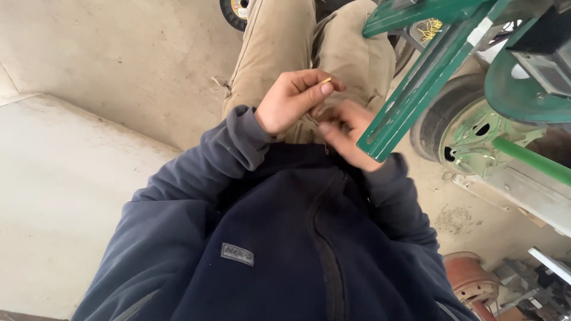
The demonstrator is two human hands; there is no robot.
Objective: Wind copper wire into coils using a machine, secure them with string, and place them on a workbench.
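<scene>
Beside a green metal bar, the left hand pinches a small yellow piece; right hand loosely curled.

right hand blurred, partly behind green bar, tiny yellow piece

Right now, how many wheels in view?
2: a green-rimmed wheel at right behind the green bar, a small wheel at top edge. Others may be hidden.

A thin yellowish stick pokes out level from pinched fingertips.
</scene>
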